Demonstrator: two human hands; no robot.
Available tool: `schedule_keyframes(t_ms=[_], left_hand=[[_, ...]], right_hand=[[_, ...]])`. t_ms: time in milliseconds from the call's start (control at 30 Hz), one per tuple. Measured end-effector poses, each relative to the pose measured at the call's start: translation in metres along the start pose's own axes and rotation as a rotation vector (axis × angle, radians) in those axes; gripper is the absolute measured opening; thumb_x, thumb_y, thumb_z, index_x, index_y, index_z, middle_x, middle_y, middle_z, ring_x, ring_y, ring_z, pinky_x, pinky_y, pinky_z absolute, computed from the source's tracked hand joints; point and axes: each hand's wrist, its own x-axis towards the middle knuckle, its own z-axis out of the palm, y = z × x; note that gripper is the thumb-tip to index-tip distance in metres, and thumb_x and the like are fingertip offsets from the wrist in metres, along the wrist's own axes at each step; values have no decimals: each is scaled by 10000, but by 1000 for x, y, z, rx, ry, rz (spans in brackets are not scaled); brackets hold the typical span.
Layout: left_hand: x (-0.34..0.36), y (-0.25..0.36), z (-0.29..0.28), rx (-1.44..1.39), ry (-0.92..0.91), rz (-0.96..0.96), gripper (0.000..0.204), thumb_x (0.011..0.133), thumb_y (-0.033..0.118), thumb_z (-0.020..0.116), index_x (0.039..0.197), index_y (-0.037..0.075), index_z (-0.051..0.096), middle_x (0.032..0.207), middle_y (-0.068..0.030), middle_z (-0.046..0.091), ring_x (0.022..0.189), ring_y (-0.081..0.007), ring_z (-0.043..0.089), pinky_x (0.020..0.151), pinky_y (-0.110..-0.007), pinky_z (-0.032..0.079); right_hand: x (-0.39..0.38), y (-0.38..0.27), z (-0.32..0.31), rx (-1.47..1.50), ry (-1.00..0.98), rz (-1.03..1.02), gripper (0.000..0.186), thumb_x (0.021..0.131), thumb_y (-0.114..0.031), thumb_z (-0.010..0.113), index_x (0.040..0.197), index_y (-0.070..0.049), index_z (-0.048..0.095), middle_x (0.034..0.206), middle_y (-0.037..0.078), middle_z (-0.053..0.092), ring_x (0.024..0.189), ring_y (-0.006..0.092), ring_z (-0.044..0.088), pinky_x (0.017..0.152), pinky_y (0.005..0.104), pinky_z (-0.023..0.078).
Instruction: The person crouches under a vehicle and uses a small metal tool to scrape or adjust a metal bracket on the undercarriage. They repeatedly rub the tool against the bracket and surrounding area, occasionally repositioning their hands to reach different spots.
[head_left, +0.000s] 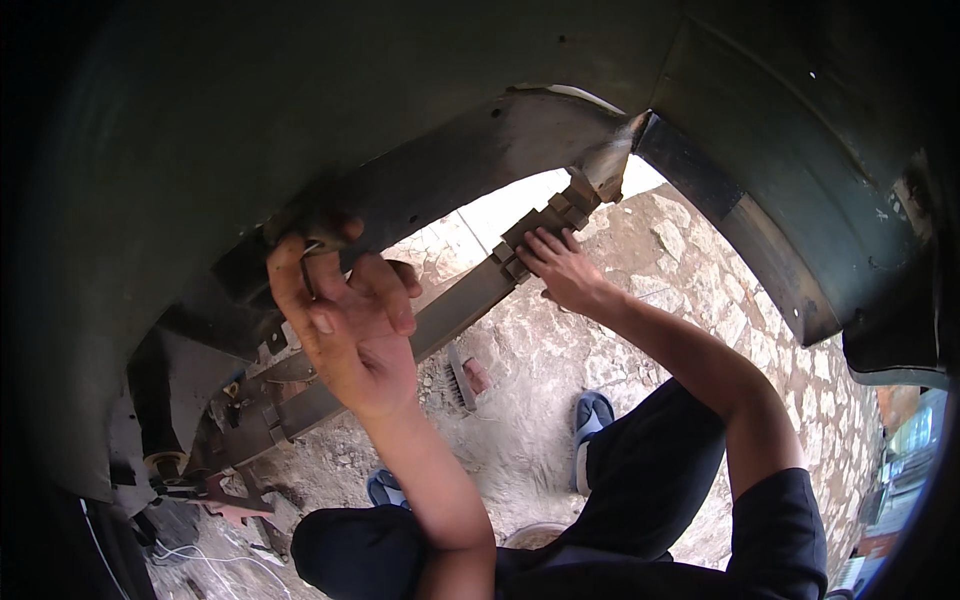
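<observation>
My left hand [362, 335] is raised palm up against the underside of a dark green metal panel [250, 130]. Its fingers are curled, with thumb and forefinger close together near the panel's lower edge. A small dark piece shows at those fingertips, too hidden to name. To the right, my right hand [563, 268] lies with outstretched fingers on a long dark metal bar [440, 318], which looks like a vehicle's leaf spring. The fingers rest on top of the bar beside its raised clamps [568, 205], not wrapped round it.
A curved dark frame piece [480, 150] runs above the bar. On the stony ground [520, 400] lies a brush [462, 377] beside a reddish lump. Reddish metal parts [235, 503] and a white cord [200, 556] are at lower left. A panel edge [770, 260] hangs on the right.
</observation>
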Motion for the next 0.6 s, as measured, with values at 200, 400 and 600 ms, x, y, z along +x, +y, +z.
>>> schedule_keyframes(t_ms=[200, 400, 600], left_hand=[[-2, 0, 4, 44, 46, 1, 559, 993, 363, 422, 1429, 66, 237, 1257, -168, 468, 536, -104, 434, 593, -278, 445], [-2, 7, -7, 34, -104, -11, 606, 986, 343, 439, 1484, 115, 180, 1340, -124, 416, 795, -126, 475, 674, -264, 403], [-4, 4, -1, 22, -43, -46, 581, 986, 370, 484, 1447, 103, 251, 1301, -89, 478, 681, -108, 457, 670, -274, 414]], right_hand=[[2, 27, 8, -127, 57, -28, 804, 807, -268, 710, 1478, -123, 292, 1544, 107, 267, 1427, 270, 242, 1162, 534, 152], [8, 7, -2, -20, 18, -77, 744, 829, -238, 653, 1471, -98, 303, 1537, 141, 268, 1431, 294, 226, 1153, 546, 169], [4, 0, 3, -112, -56, 18, 792, 850, -317, 659, 1487, -79, 255, 1560, 133, 216, 1439, 267, 213, 1154, 537, 175]])
